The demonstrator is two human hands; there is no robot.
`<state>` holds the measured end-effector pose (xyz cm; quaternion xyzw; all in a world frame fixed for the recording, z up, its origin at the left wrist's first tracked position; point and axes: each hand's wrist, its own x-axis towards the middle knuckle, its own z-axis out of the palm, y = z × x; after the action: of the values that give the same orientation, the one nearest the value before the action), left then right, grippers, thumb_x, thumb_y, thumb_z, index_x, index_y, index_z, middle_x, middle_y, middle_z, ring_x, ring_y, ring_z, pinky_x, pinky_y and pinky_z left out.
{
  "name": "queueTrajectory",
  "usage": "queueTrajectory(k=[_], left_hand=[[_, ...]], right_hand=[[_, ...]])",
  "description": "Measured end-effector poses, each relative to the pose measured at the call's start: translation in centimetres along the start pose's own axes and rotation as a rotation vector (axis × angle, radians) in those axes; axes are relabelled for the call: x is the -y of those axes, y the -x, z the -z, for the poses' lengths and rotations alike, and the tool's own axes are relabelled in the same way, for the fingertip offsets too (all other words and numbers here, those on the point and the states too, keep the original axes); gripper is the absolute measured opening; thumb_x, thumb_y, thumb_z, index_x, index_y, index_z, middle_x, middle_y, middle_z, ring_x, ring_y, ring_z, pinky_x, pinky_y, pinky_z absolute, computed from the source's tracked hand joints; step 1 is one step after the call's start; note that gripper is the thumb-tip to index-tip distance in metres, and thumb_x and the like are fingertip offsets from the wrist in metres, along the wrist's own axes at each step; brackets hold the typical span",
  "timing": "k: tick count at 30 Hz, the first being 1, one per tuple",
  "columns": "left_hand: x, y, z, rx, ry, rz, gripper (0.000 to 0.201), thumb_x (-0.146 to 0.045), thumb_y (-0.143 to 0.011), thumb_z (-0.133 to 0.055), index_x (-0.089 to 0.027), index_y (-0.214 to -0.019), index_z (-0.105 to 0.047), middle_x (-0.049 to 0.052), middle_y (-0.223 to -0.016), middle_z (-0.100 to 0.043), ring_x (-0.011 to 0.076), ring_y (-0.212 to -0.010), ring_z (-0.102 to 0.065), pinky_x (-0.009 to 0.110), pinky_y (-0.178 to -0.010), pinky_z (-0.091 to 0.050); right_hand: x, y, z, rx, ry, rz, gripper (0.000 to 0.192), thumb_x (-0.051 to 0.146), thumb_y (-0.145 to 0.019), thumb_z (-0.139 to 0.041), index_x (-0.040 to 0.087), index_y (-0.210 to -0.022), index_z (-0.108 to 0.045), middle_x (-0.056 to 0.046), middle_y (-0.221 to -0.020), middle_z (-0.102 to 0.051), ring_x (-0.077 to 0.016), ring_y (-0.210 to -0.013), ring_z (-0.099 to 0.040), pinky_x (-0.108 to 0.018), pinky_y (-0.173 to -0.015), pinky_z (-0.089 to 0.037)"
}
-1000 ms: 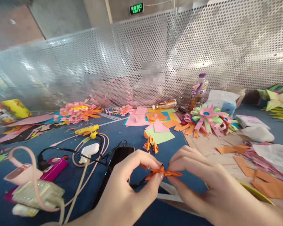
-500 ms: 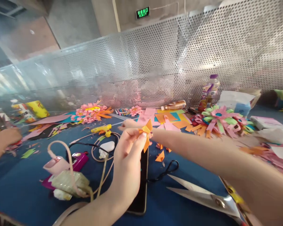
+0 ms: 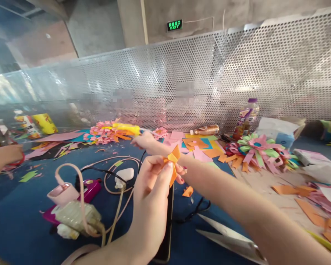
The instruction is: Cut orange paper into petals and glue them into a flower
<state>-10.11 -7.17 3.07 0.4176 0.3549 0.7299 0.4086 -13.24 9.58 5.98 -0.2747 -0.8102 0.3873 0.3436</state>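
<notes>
My left hand (image 3: pixel 151 184) is raised over the blue table (image 3: pixel 22 217), its fingertips pinching a folded orange paper piece (image 3: pixel 172 163). My right arm crosses behind that piece, and my right hand (image 3: pixel 143 141) is stretched far out, closed around the yellow glue gun (image 3: pixel 126 128), which is lifted off the table near a pink paper flower (image 3: pixel 103 133). The gun's black cord (image 3: pixel 99 170) trails back across the table.
A dark phone (image 3: pixel 168 221) lies under my left wrist, open scissors (image 3: pixel 226 239) at the lower right. A power bank and chargers (image 3: pixel 74 211) sit left. A multicoloured paper flower (image 3: pixel 257 149), a bottle (image 3: pixel 246 116) and paper scraps lie right. Another person's hand (image 3: pixel 2 156) works at far left. A perforated metal screen (image 3: pixel 182 81) backs the table.
My right hand let go of the orange piece, reached forward and lifted the yellow glue gun off the table. My left hand raised the orange piece and keeps holding it.
</notes>
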Motion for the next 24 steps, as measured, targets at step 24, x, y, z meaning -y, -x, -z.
queueTrajectory(k=[24], left_hand=[[0.4, 0.7, -0.5, 0.163, -0.033, 0.238, 0.014, -0.026, -0.079, -0.067, -0.018, -0.090, -0.062, 0.004, -0.081, -0.066, 0.0143, -0.077, -0.061, 0.024, -0.069, -0.050]], right_hand=[[2.3, 21.2, 14.0, -0.457, -0.691, -0.306, 0.019, 0.038, -0.078, -0.067, 0.021, -0.085, -0.063, -0.001, -0.083, -0.059, -0.0069, -0.056, -0.043, -0.015, -0.046, -0.038]])
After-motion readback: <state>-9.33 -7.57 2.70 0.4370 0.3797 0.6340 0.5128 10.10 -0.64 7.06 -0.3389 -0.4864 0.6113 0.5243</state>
